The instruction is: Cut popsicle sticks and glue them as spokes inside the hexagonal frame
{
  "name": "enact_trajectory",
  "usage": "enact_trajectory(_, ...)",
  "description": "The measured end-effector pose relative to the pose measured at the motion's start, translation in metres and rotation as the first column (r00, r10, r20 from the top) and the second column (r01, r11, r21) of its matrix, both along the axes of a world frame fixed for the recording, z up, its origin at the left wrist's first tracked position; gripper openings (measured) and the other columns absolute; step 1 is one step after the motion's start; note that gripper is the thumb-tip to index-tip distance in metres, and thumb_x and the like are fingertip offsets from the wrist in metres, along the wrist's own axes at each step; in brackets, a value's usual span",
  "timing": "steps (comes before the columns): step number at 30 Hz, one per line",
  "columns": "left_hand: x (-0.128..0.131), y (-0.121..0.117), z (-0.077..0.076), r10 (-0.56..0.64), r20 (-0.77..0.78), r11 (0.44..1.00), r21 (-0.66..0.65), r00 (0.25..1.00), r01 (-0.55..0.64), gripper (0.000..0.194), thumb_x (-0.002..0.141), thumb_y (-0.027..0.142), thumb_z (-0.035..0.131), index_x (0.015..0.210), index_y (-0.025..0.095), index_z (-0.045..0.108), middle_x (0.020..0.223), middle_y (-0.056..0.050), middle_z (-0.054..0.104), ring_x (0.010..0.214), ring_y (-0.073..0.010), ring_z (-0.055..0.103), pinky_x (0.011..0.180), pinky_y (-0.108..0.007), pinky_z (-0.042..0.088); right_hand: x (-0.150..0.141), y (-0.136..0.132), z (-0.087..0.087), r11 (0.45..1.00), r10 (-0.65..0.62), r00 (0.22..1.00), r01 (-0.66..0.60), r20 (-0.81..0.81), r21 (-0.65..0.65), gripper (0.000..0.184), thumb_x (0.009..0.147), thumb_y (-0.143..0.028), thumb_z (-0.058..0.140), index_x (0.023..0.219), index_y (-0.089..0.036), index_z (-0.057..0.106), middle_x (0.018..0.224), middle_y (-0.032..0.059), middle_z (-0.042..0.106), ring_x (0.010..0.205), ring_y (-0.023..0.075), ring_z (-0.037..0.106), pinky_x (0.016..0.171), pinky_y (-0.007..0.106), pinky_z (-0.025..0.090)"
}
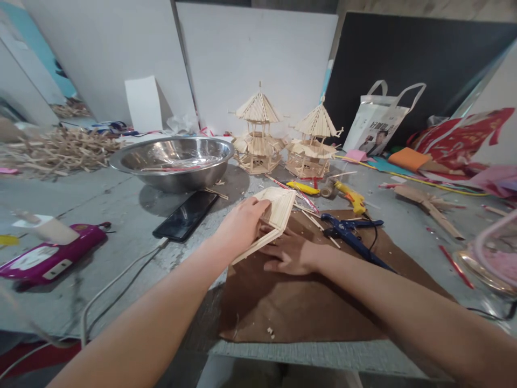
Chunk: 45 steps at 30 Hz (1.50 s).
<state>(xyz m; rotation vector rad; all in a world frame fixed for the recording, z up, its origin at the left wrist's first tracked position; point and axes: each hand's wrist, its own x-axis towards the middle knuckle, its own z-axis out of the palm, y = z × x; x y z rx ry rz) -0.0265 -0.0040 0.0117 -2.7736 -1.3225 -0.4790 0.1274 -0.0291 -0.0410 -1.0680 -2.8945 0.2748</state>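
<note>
My left hand [242,218] is closed on a pale piece built from thin wooden sticks [278,207], holding it tilted above the brown mat [307,312]. The piece has ribbed, slanted sides and a raised edge facing me. Below it, my right hand [293,253] reaches in with its fingers apart, low over the mat; the piece hides some fingertips, and whether they touch it I cannot tell. Just beyond lie loose sticks [313,220], blue pliers-like cutters [351,237], a yellow glue gun [350,196] and a yellow-handled tool [302,188].
Two stick-built pagodas [258,145] [315,143] stand at the back. A steel bowl [173,178], a black phone [186,215] with a cable and a purple power strip [60,253] are on the left. A stick pile [60,151] and a white bag [374,124] lie farther off.
</note>
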Motion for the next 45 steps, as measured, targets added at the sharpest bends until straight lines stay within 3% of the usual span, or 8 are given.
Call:
enact_trajectory(6, 0.001, -0.002, 0.002, -0.018, -0.008, 1.0, 0.002, 1.0, 0.018, 0.037, 0.072, 0.012, 0.035, 0.107, 0.019, 0.043, 0.091, -0.006, 0.05, 0.082, -0.0166, 0.049, 0.073, -0.027, 0.038, 0.012, 0.047, -0.018, 0.97, -0.175, 0.984, 0.169, 0.021, 0.175, 0.042, 0.08, -0.042, 0.03, 0.114, -0.021, 0.044, 0.122, 0.0072, 0.041, 0.115, 0.0232, 0.028, 0.094, 0.046, 0.013)
enact_trajectory(10, 0.0, -0.005, 0.002, -0.035, 0.002, 0.999, -0.015, 0.999, 0.035, 0.039, 0.071, 0.009, 0.034, 0.108, 0.02, 0.042, 0.094, -0.006, 0.049, 0.084, -0.0164, 0.048, 0.076, -0.027, 0.038, 0.025, 0.059, -0.015, 0.942, -0.234, 0.972, 0.224, 0.012, 0.251, 0.034, 0.081, -0.031, 0.032, 0.111, -0.022, 0.046, 0.121, 0.0058, 0.043, 0.115, 0.0229, 0.03, 0.094, 0.045, 0.016)
enact_trajectory(13, 0.0, -0.008, 0.001, -0.05, 0.013, 0.998, -0.029, 0.999, 0.05, 0.04, 0.072, 0.009, 0.035, 0.11, 0.021, 0.041, 0.094, -0.006, 0.048, 0.086, -0.0163, 0.048, 0.077, -0.028, 0.038, 0.042, 0.053, 0.0, 0.9, -0.304, 0.952, 0.295, -0.022, 0.32, 0.034, 0.078, -0.028, 0.036, 0.109, -0.019, 0.047, 0.121, 0.0064, 0.043, 0.113, 0.021, 0.032, 0.09, 0.038, 0.025)
enact_trajectory(18, 0.004, -0.017, 0.002, -0.1, -0.031, 0.994, -0.042, 0.994, 0.099, 0.038, 0.072, 0.01, 0.036, 0.109, 0.021, 0.041, 0.091, -0.006, 0.048, 0.086, -0.0176, 0.047, 0.076, -0.03, 0.037, 0.082, 0.028, 0.024, 0.791, -0.531, 0.847, 0.501, -0.013, 0.35, 0.032, 0.08, -0.029, 0.031, 0.093, -0.014, 0.057, 0.089, 0.0108, 0.061, 0.086, 0.02, 0.052, 0.072, 0.031, 0.037)
enact_trajectory(25, 0.02, -0.044, 0.0, -0.191, -0.212, 0.982, -0.037, 0.958, 0.187, 0.046, 0.065, 0.003, 0.037, 0.108, 0.017, 0.038, 0.095, -0.008, 0.046, 0.086, -0.0203, 0.044, 0.069, -0.032, 0.04, 0.107, 0.005, 0.025, 0.67, -0.732, 0.68, 0.706, 0.044, 0.228, 0.031, 0.078, -0.038, 0.032, 0.087, -0.024, 0.059, 0.088, 0.0026, 0.063, 0.08, 0.0184, 0.055, 0.06, 0.026, 0.036)
enact_trajectory(36, 0.04, -0.076, -0.017, -0.31, -0.312, 0.941, 0.037, 0.898, 0.337, 0.029, 0.075, 0.009, 0.03, 0.101, 0.015, 0.04, 0.087, -0.008, 0.047, 0.075, -0.0194, 0.047, 0.054, -0.029, 0.045, 0.102, 0.0, 0.029, 0.7, -0.697, 0.7, 0.712, -0.159, 0.065, 0.03, 0.077, -0.039, 0.035, 0.084, -0.022, 0.059, 0.083, 0.0013, 0.064, 0.076, 0.015, 0.055, 0.062, 0.023, 0.036)
enact_trajectory(41, 0.042, -0.073, -0.016, -0.356, -0.317, 0.931, -0.043, 0.879, 0.362, 0.028, 0.075, 0.008, 0.03, 0.099, 0.014, 0.042, 0.088, -0.01, 0.047, 0.077, -0.019, 0.047, 0.057, -0.03, 0.045, 0.093, -0.019, 0.024, 0.71, -0.704, 0.691, 0.689, -0.16, -0.148, 0.043, 0.077, -0.05, 0.027, 0.076, -0.02, 0.058, 0.067, 0.0012, 0.062, 0.06, 0.0131, 0.055, 0.051, 0.022, 0.034)
enact_trajectory(45, 0.043, -0.069, -0.016, -0.36, -0.326, 0.933, -0.104, 0.874, 0.345, 0.029, 0.074, 0.007, 0.033, 0.1, 0.014, 0.042, 0.091, -0.011, 0.048, 0.08, -0.0205, 0.047, 0.058, -0.031, 0.045, 0.093, -0.022, 0.02, 0.729, -0.685, 0.715, 0.676, -0.14, -0.111, 0.036, 0.076, -0.047, 0.033, 0.082, -0.022, 0.059, 0.077, 0.0016, 0.063, 0.069, 0.0145, 0.055, 0.058, 0.023, 0.036)
